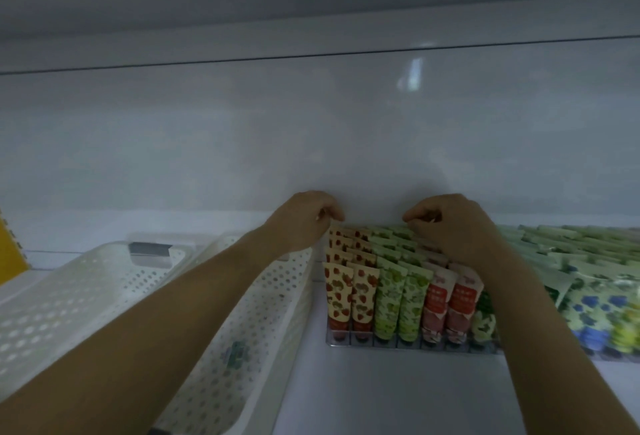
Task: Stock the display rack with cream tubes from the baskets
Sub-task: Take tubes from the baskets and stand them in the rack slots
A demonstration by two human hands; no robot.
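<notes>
A clear display rack [381,345] stands on the white shelf, filled with rows of upright cream tubes: strawberry-print tubes [349,296], green-print tubes [401,296] and red tubes [446,299]. My left hand [304,221] is at the rack's rear left corner, its fingers curled down over the tops of the rearmost strawberry tubes. Over the rear green tubes my right hand [453,225] curls the same way. Whether either hand grips anything is hidden. Left of the rack a white perforated basket [277,282] holds one tube [237,353].
A second white perforated basket [69,296] with a grey label holder [150,249] sits further left. Right of the rack, rows of green and blue floral tubes [606,296] fill the shelf. A yellow object [10,251] is at the far left edge. The white back wall is close behind.
</notes>
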